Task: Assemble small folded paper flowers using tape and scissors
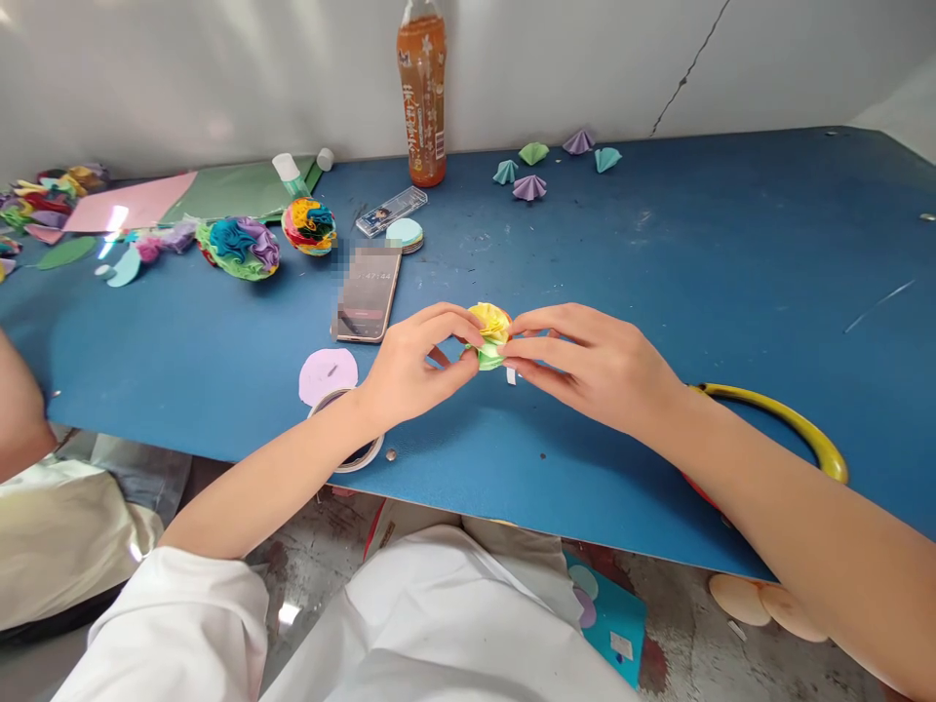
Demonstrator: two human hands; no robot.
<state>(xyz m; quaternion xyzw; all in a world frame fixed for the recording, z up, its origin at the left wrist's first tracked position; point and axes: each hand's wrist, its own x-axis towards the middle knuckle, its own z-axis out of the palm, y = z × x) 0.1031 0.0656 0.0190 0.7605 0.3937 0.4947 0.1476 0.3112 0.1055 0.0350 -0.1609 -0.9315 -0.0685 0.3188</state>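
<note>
Both my hands meet over the middle of the blue table (658,253) around a small paper flower (491,327) of yellow and green folded pieces. My left hand (413,361) pinches its left side with thumb and fingers. My right hand (585,361) grips its right side, fingers pressed together on it, with a small white strip showing under the fingertips. The flower is held just above the tabletop.
A phone (367,291) lies left of my hands, with a lilac paper circle (329,374) and a tape roll (351,456) near the front edge. Finished paper balls (309,225), a drink bottle (422,93), folded paper fans (529,187) and yellow-handled scissors (797,429) lie around. Another person's arm (19,409) is at far left.
</note>
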